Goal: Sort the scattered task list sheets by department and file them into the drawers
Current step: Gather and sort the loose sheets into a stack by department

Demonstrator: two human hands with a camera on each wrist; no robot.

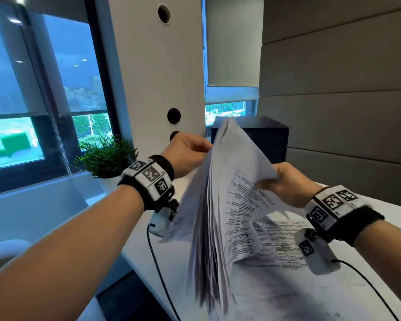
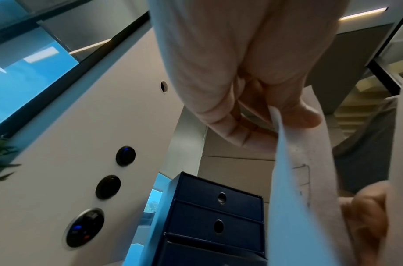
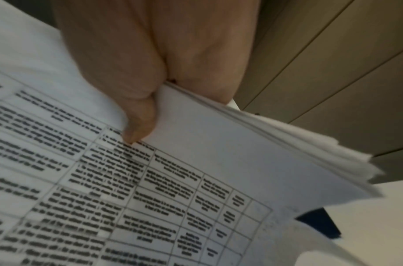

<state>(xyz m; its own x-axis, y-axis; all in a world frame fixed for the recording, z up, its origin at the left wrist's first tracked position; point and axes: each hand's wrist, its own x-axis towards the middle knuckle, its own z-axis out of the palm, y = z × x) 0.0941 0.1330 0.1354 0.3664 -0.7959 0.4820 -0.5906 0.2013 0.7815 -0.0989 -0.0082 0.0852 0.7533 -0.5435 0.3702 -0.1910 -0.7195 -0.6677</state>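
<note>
I hold a thick stack of printed task list sheets [image 1: 220, 205] up over the white desk [image 1: 276, 302]. My left hand [image 1: 190, 149] pinches the stack's upper left edge, and the left wrist view shows its thumb and fingers [image 2: 239, 122] closed on a sheet [image 2: 293, 189]. My right hand [image 1: 285, 181] grips the right side; its thumb [image 3: 138, 126] presses on a page with a printed table [image 3: 150, 189], several sheets fanned beneath. Behind the papers stands a dark blue drawer unit [image 1: 271, 137], whose closed drawers [image 2: 216, 212] have round finger holes.
A white pillar [image 1: 158, 77] with round black switches [image 2: 125, 155] rises behind my left hand. A green potted plant [image 1: 104, 156] sits at the desk's left, by the windows. Beige wall panels [image 1: 338, 89] close off the right. Cables [image 1: 158, 269] hang from both wrist cameras.
</note>
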